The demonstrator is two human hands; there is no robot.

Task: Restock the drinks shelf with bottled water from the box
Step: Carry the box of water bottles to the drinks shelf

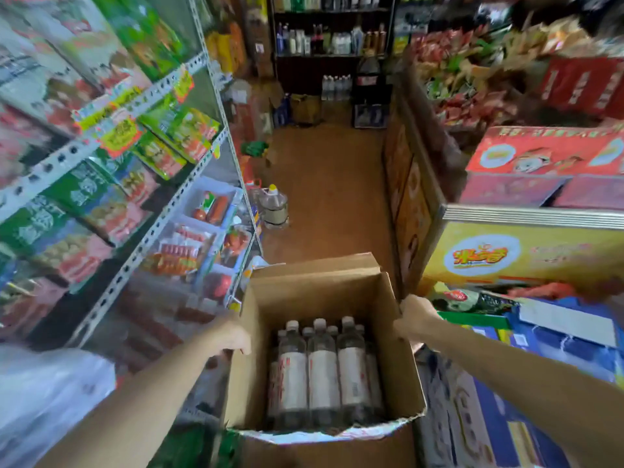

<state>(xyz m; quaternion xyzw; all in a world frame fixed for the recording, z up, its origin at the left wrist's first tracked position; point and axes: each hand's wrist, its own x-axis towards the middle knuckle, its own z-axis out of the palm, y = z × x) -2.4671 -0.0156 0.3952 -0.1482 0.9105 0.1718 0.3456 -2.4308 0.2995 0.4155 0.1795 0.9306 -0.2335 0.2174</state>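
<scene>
Both hands on one open cardboard box (305, 298), held in the shop aisle. Left hand (227, 334) grips the box's left wall, fingers curled over the top edge. Right hand (413, 319) clamps the right wall near the top edge, fingers wrapped on it. Box holds water bottles (320, 369) standing upright, white caps and white labels; three clear in the front row, about three more caps behind, exact count can't tell. Metal rack (141, 238) of packaged snacks on the left. Yellow carton (526, 255) on the right. Drinks shelf (332, 55) at the far end of the aisle, well apart from the box.
</scene>
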